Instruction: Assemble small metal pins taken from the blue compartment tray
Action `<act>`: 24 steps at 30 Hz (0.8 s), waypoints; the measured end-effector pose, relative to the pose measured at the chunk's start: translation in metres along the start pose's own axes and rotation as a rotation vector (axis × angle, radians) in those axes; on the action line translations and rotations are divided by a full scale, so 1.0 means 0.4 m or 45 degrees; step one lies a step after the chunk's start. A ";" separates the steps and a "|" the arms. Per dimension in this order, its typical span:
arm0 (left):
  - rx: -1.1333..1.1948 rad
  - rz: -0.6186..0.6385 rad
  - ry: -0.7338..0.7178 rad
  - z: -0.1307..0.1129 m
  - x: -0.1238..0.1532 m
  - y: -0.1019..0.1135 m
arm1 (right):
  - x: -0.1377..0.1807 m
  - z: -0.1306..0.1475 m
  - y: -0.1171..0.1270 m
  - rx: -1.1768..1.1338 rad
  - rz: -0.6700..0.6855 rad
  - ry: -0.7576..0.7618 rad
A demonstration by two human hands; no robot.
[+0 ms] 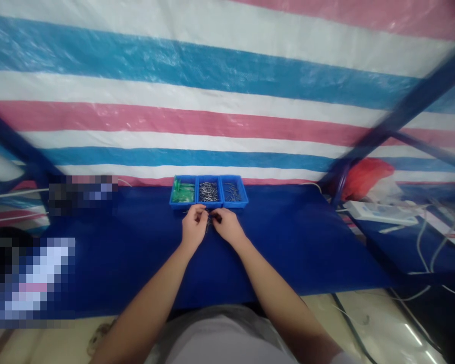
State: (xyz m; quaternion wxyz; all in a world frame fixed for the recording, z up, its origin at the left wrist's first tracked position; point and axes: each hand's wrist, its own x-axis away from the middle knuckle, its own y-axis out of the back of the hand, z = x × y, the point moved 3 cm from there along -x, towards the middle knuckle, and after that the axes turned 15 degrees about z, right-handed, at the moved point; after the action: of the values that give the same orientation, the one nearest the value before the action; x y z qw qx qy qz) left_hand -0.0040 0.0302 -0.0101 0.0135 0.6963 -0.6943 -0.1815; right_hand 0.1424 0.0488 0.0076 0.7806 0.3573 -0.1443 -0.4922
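My left hand [193,226] and my right hand [226,226] meet over the blue table top [288,237], just in front of three small blue bins. Both hands are closed in a pinch around small dark metal pieces [210,219] held between them; what the pieces are is too small to tell. The left bin [182,192] holds green plastic parts. The middle bin [209,192] and the right bin [233,192] hold several small metal screws or pins.
A striped pink, white and blue tarp [212,101] hangs behind the table. A red bag [364,177], a white power strip [379,212] and cables lie at the right. Blue frame bars [402,111] cross at the right and left.
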 end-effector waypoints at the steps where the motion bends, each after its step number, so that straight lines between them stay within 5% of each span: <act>1: -0.003 0.002 0.000 0.000 0.000 0.000 | 0.000 0.000 0.000 0.016 -0.005 -0.006; 16: 0.022 0.009 0.001 0.000 -0.001 0.002 | 0.003 0.001 0.000 0.088 -0.013 0.025; 24: 0.029 0.022 0.004 -0.006 -0.001 0.003 | -0.004 0.000 0.004 -0.606 -0.208 0.020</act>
State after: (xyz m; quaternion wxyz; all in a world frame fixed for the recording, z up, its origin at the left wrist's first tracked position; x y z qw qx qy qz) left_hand -0.0045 0.0301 -0.0073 0.0084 0.6907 -0.7022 -0.1724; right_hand 0.1427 0.0505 0.0090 0.8014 0.1776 0.0112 -0.5711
